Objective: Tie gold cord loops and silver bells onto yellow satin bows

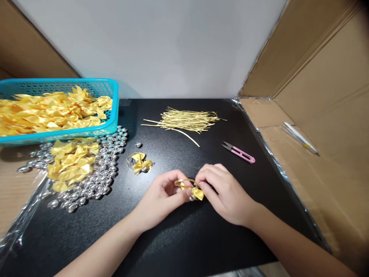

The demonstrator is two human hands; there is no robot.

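My left hand (pixel 168 194) pinches a small ornament (pixel 197 193) made of yellow ribbon petals, a silver bead and a looped gold wire. On its other side my right hand (pixel 223 190) is closed, thumb and forefinger pressed together at the end of the gold wire loop (pixel 186 181). The fingers partly hide the ornament. Just beyond my left hand lies a similar ornament (pixel 141 163) with yellow petals and a wire loop. A single silver bead (pixel 138 145) sits behind it.
A turquoise basket (pixel 115 104) holds many yellow petals. Beneath it, more petals (pixel 73 161) lie on a spread of silver beads (pixel 103 181). Gold wire strips (pixel 187 120) are heaped at the back. Pink thread snips (pixel 238 152) lie right, tweezers (pixel 300 138) on cardboard beyond the black table (pixel 173 242).
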